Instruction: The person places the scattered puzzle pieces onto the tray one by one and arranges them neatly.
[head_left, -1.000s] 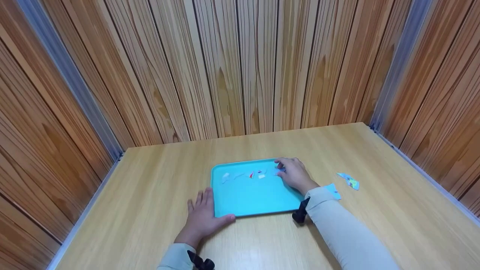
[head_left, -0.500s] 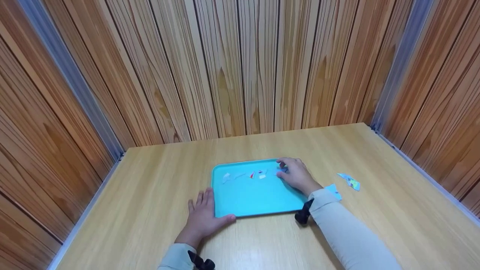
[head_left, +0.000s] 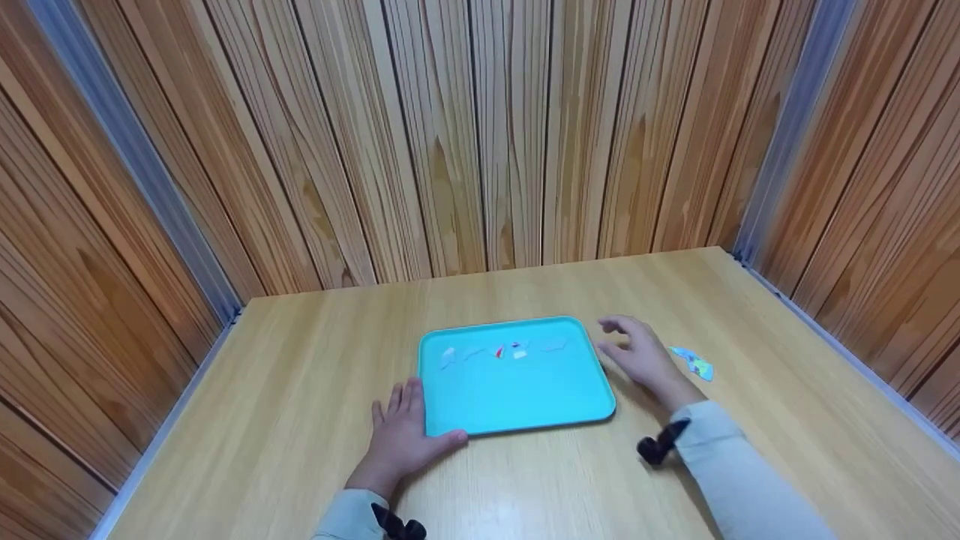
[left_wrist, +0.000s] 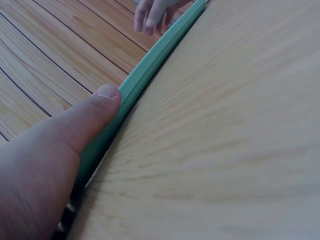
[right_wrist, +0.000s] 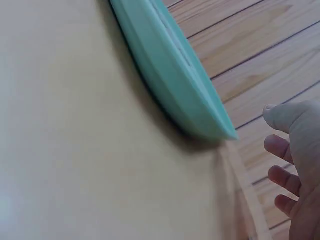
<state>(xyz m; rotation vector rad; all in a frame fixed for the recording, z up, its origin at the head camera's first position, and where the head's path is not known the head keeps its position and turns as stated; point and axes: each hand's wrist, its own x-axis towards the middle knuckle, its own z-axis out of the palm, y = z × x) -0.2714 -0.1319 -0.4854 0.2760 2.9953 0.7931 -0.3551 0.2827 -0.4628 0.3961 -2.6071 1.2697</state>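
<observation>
**Turquoise tray (head_left: 517,397) on a wood-grain desk (head_left: 337,337)**

Tray: rectangular, shallow, corners rounded; lies flat on the desk. Sides are given as the person sees them.

Contents, across the tray's far half, left to right: one pale scrap (head_left: 448,356); one thin sliver (head_left: 474,352), its outline faint against the tray; one red-and-white scrap (head_left: 499,352); one small white scrap (head_left: 520,354); one light-blue scrap (head_left: 555,345), near the tray's right edge. Material appears to be torn paper.

Left hand (head_left: 405,435): at the tray's near left corner. Grip spread; thumb laid against the near rim, fingers straight alongside the left edge. Whether every finger touches the tray cannot be told.

Right hand (head_left: 643,358): just beside the tray's right edge, apart from it. Grip parted, thumb away from loosely bent fingers.

Multicoloured scrap (head_left: 694,364): on the desk, right of the tray, past the right hand; blue, green and yellow.

Worn items: pale left sleeve (head_left: 349,517) and right sleeve (head_left: 750,480), both on the tray's near side; a black mount (head_left: 652,450) at the right wrist, its match (head_left: 409,529) at the left.

Surround: plank-patterned wall (head_left: 480,135) behind the tray.
</observation>
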